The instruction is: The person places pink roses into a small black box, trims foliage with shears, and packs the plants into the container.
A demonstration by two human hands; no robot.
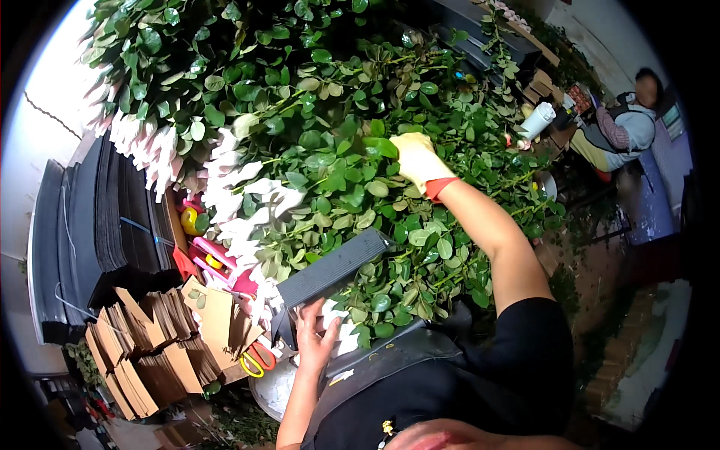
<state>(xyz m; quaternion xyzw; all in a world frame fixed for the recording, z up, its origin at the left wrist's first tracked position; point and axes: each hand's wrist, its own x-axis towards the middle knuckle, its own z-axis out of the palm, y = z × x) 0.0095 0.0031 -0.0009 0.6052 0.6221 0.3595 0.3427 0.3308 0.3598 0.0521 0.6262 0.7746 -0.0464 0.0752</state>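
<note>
A: Where are the rose stems (337, 150)?
B: Heaped leafy across the desk's far side. The right hand (417, 159), yellow-gloved, reaches into them; its grip I cannot tell.
A: And the left hand (315, 337)?
B: Near, fingers spread and released on a dark corrugated sheet (334, 266).

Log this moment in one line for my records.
left hand: bare, on wrapped flowers | right hand: yellow glove, in rose stems | scissors idle

Flower packing workshop: heaped rose stems (360, 150), stacked cardboard sleeves (150, 352), black wrapping sheets (97, 225).
</note>
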